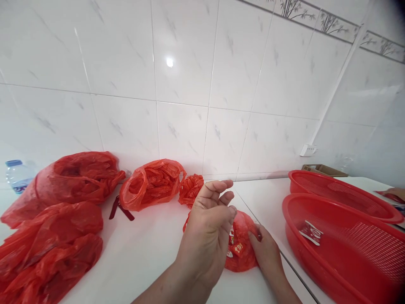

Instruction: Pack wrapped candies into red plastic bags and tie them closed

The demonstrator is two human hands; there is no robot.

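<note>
My left hand (210, 228) is raised in the middle of the view, in front of a red plastic bag. Its fingers are half curled and apart, with nothing visible between them. The red plastic bag (243, 261) lies on the white table, with several small red-and-white printed packets (238, 249) inside. At the bag's right side, my right hand (267, 251) pinches its edge between thumb and fingers. Part of the bag is hidden behind my left hand and wrist.
Several red plastic bags (152, 181) lie to the left, near a dark red strip (122, 209) and a plastic bottle (17, 175). On the right stand two red baskets (294, 236), the nearer holding a printed packet (311, 232). Another person's hand (397, 193) shows at the far right.
</note>
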